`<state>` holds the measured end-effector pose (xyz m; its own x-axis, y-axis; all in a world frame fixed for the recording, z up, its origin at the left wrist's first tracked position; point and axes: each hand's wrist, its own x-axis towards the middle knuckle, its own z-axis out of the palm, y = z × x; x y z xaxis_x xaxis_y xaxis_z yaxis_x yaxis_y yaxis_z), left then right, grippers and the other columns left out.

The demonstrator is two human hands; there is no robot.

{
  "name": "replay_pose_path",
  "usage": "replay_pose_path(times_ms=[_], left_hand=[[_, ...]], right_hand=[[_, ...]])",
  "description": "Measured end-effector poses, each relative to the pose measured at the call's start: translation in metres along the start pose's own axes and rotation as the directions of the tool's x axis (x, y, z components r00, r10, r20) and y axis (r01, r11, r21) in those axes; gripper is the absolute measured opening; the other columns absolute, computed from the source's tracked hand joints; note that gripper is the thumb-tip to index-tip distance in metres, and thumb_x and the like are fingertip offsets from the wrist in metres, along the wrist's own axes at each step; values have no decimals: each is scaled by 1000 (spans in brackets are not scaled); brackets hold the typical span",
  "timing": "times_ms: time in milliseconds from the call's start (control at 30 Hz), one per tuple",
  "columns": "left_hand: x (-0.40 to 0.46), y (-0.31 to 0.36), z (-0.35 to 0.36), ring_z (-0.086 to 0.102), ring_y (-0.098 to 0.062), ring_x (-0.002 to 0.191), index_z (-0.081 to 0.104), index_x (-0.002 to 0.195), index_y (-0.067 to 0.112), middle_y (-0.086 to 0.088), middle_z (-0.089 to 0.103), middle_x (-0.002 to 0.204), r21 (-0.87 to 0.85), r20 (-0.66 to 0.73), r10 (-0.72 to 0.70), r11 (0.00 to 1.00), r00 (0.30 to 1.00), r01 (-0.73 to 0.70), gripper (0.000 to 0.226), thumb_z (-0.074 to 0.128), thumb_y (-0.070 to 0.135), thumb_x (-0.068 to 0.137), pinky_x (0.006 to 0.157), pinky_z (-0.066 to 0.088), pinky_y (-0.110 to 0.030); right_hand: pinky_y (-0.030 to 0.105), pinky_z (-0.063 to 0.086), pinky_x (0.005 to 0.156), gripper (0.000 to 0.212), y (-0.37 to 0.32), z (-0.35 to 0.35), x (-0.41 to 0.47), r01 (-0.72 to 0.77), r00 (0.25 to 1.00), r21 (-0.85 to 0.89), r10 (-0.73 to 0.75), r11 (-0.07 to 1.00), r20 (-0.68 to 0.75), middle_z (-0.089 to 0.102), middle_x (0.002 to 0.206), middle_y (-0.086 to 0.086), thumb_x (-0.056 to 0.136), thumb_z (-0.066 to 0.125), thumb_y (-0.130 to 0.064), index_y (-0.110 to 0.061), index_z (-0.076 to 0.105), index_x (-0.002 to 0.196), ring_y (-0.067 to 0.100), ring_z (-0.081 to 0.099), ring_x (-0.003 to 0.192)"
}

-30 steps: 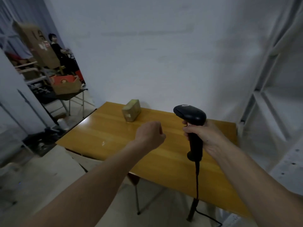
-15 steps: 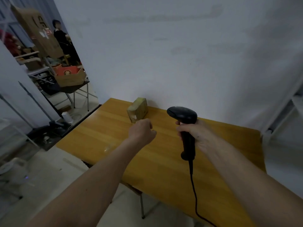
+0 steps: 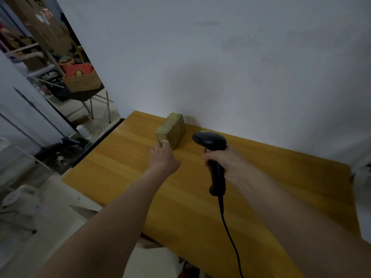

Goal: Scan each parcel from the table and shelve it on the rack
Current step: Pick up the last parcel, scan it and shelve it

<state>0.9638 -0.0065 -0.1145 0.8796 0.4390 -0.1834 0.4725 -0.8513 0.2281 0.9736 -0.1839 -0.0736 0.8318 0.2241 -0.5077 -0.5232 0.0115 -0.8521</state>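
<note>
**One parcel on the table, scanner up in the right hand**

Starting at the far left, there's a gap past the white wall [image 3: 241,67] that opens onto a cluttered storage spot: a big cardboard sheet [image 3: 43,25] leaning up top, a red box [image 3: 80,70] behind an open cardboard box [image 3: 83,83] that sits on a dark folding stand, and a small white cup-shaped thing [image 3: 82,130] down on the floor. It's all pretty blurry back there, so I can't make out much more.

Moving in, the wooden table [image 3: 124,169] runs from the middle out to the right, pushed up against the wall. The parcel [image 3: 172,131], a small brownish block, sits near the back left part of the table, close to the wall, with its short end pointing toward the camera. There's a pale patch low on that end.

The left hand [image 3: 163,159] is stretched out right at the near end of the parcel. The grip looks loosely curled, knuckles up, and the fingertips are hidden behind the back of the hand, so I honestly can't tell whether it's got hold of the parcel, only touches it, or stops just short.

Just to the right, the right hand [image 3: 224,163] has a firm grip wrapped around the handle of a black scanner [image 3: 212,149], held upright above the table with its head aimed left toward the parcel. Its cable [image 3: 230,237] hangs down off the handle toward the bottom edge.
</note>
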Motion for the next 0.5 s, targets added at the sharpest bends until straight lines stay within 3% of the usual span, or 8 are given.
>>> replay_pose_path(times_ms=[267, 500], left_hand=[[93, -17, 28, 36, -33, 127, 33, 136, 8, -17, 36, 138, 22, 89, -42, 999, 995, 40, 69, 69, 35, 83, 102, 34, -38], [187, -30, 42, 31, -36, 131, 29, 140, 5, -19, 33, 141, -63, 57, -57, 996, 997, 60, 87, 77, 39, 76, 107, 31, -40]], right_hand=[[34, 53, 65, 13, -3, 16, 71, -73, 991, -22, 70, 997, -112, 64, 74, 12, 74, 73, 5, -3, 68, 84, 23, 61, 63], [32, 50, 62, 10, 0, 42, 133, -142, 972, -52, 129, 989, -194, 61, 63, 9, 74, 73, 3, -4, 68, 79, 21, 59, 59]])
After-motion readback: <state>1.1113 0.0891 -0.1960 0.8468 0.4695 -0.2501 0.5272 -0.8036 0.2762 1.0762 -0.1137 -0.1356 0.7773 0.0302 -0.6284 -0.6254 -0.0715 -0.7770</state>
